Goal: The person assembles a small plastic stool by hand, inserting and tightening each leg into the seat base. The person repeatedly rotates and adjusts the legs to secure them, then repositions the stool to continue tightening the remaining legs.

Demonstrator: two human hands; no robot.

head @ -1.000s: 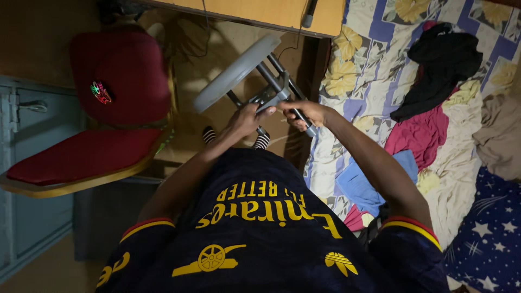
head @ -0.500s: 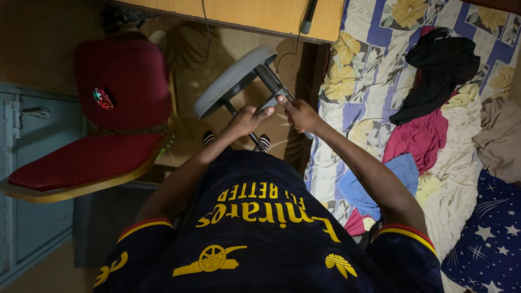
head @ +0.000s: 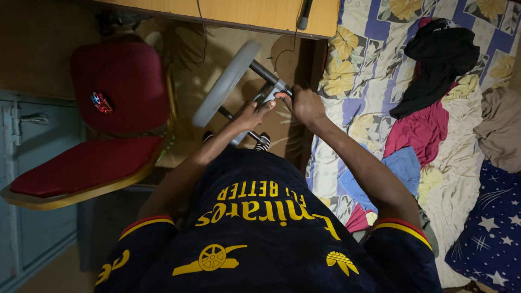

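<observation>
Both hands work a stool (head: 228, 81) tipped beside the bed (head: 347, 70): left hand (head: 254, 113) half-open steadying a leg, right hand (head: 304, 104) closed on the post, best held firm.

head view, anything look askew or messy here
Yes. A round grey disc on a dark pole is tipped on its side over the floor, with the left hand and right hand on the pole. Clothes lie heaped loose on the bed.
</observation>
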